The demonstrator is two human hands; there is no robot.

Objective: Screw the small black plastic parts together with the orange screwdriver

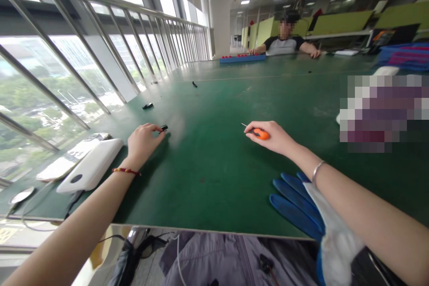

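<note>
Between the thumb and fingers of my left hand [142, 139] is a small black part [164, 128], held just over the green table [208, 178]; its exact kind is too small to make out. My right hand [273, 136] is closed around the orange and black handle of a small screwdriver [260, 133]. The thin metal shaft points to the left, away from my fingers, and the two hands are well apart. Farther up the table, beyond my left hand, lies another small black piece [148, 106], with a smaller black bit [195, 84] behind it.
A white power bank [90, 167] and a phone [72, 156] lie at the left by the metal railing [100, 4]. A blue and white glove [298, 201] lies under my right forearm. Across the table a person [284, 42] sits near a blue tray [241, 59]. A blue basket [402, 56] stands right.
</note>
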